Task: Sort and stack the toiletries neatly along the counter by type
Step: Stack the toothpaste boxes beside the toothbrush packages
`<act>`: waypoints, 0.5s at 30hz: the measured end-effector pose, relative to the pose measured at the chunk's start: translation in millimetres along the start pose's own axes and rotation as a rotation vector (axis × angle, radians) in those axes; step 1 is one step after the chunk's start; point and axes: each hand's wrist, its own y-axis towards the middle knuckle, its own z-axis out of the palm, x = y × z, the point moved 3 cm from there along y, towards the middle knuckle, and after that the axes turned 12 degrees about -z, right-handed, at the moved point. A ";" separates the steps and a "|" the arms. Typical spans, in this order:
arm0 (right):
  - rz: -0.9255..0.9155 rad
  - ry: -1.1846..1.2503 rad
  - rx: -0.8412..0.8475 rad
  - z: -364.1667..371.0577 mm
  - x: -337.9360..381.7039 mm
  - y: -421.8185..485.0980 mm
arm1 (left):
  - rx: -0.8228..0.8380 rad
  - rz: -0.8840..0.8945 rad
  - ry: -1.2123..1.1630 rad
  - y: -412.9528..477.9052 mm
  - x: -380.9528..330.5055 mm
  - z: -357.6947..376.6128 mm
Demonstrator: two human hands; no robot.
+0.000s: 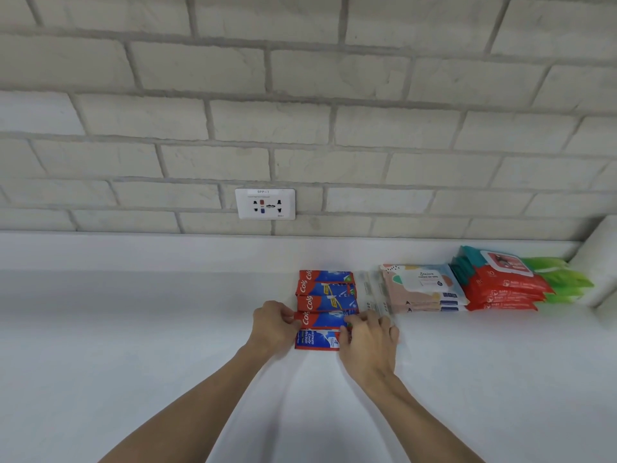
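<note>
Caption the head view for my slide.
On the white counter, the left hand and right hand hold a toothpaste box by its ends, beside stacked wet-wipe packs.

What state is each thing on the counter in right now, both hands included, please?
toothpaste boxes: lined up flat.
held toothpaste box: gripped at both ends.
left hand: grips the box's left end.
right hand: grips its right end.
clear packets: lying beside the toothpaste.
pastel wipes: stacked flat, flap shut.
red wipes: stacked, lid shut.
green packs: stacked by the corner.
wall socket: nothing plugged in.
</note>
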 end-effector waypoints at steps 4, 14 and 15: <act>-0.007 0.046 0.022 -4.3 0.7 -0.9 | -0.009 0.025 -0.030 -3.6 3.1 -2.9; -0.146 0.368 -0.048 -22.9 53.6 -17.2 | -0.118 0.254 0.007 -39.9 19.0 -48.7; -0.160 0.400 -0.056 -25.1 61.4 -20.9 | -0.133 0.275 0.012 -44.8 22.6 -56.0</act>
